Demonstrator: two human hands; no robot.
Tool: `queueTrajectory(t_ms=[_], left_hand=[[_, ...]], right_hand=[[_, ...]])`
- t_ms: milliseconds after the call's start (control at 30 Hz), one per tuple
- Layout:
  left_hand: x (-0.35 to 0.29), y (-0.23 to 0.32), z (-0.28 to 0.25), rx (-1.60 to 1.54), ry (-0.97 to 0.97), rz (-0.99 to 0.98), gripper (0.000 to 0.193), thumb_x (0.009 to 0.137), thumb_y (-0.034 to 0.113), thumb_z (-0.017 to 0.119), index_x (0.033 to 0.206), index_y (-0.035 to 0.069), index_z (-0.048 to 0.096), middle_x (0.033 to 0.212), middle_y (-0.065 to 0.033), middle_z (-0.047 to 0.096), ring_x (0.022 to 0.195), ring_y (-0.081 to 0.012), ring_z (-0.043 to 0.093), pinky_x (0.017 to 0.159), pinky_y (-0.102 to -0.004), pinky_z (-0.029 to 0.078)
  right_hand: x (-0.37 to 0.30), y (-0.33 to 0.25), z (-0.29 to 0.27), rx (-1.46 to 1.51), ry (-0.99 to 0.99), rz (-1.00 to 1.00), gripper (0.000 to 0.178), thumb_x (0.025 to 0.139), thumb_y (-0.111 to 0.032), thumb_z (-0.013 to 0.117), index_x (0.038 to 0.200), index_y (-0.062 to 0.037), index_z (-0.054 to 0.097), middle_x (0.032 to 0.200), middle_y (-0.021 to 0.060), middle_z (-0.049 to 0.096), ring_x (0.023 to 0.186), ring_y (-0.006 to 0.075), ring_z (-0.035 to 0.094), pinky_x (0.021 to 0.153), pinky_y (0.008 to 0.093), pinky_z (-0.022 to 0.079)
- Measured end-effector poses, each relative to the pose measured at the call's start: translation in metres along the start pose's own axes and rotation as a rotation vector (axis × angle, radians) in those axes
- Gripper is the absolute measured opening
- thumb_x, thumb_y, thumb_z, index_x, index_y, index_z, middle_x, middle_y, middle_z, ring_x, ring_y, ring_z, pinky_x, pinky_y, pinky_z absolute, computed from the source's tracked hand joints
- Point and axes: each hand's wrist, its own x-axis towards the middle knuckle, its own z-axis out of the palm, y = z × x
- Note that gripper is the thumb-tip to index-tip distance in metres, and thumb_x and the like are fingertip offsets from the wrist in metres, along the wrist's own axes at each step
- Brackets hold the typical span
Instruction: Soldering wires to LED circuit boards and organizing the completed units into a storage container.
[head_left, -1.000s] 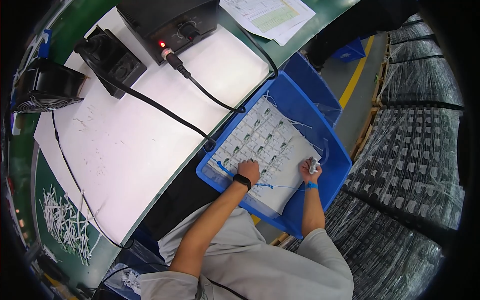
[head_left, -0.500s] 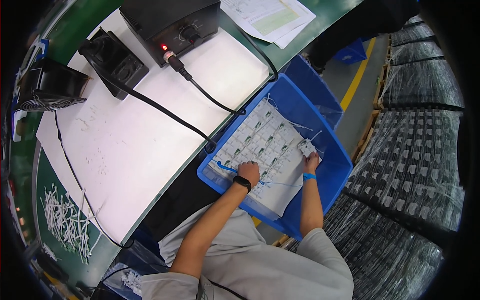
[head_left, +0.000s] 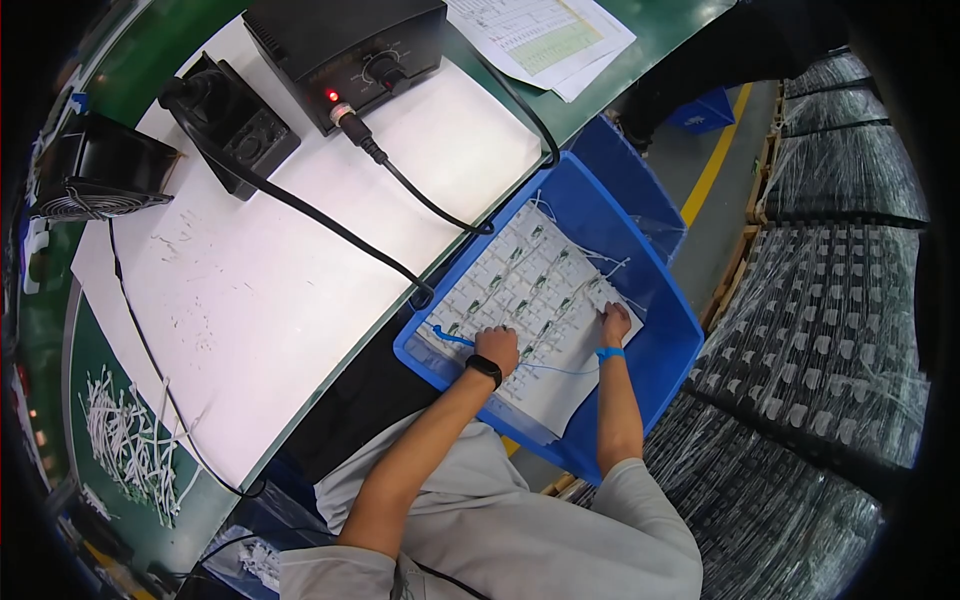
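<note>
A blue bin (head_left: 672, 350) holds rows of small white parts (head_left: 540, 270) with thin white wires and green bits, laid on a white sheet (head_left: 562, 392). My left hand (head_left: 497, 348) rests on the near-left end of the rows, its fingers curled down; what they hold, if anything, is hidden. A black band is on that wrist, and a blue strap end (head_left: 452, 336) lies beside it. At the right end of the rows, my right hand (head_left: 615, 322) has its fingertips closed at the edge of a white part (head_left: 603, 293). A blue wristband with a thin cord circles that wrist.
On the green table, a white sheet (head_left: 330, 240) lies under a black control box (head_left: 350, 60) with a lit red lamp and a black tool stand (head_left: 235, 130). Black cables hang over the edge. A fan (head_left: 100, 170), cut wires (head_left: 130, 445), papers (head_left: 540, 40) and wrapped stacks (head_left: 800, 330) surround this.
My right hand has moved slightly left and lowered the white part it held up onto the right end of the rows. My left hand has hardly moved.
</note>
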Motion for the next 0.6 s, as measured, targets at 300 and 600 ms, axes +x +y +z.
queueTrajectory(t_ms=[300,600], left_hand=[[0.003,0.004,0.002,0.0,0.011,0.015,0.034,0.085,0.031,0.069,0.108,0.006,0.063,0.106,-0.0172,0.066,0.103,-0.0358,0.064,0.083,-0.0503,0.052],[0.0,-0.002,0.004,-0.008,0.026,0.006,0.033,0.085,0.03,0.068,0.106,0.006,0.063,0.104,-0.0168,0.067,0.101,-0.0357,0.064,0.083,-0.0509,0.052]], right_hand=[[-0.051,-0.026,0.036,-0.651,0.369,-0.748,0.035,0.08,-0.026,0.08,0.093,0.0025,0.065,0.091,0.0211,0.069,0.075,0.039,0.064,0.075,0.0472,0.05],[-0.118,-0.039,0.075,-0.903,0.012,-0.431,0.039,0.082,-0.039,0.075,0.089,-0.0008,0.073,0.079,0.0152,0.071,0.079,0.034,0.068,0.076,0.043,0.052]])
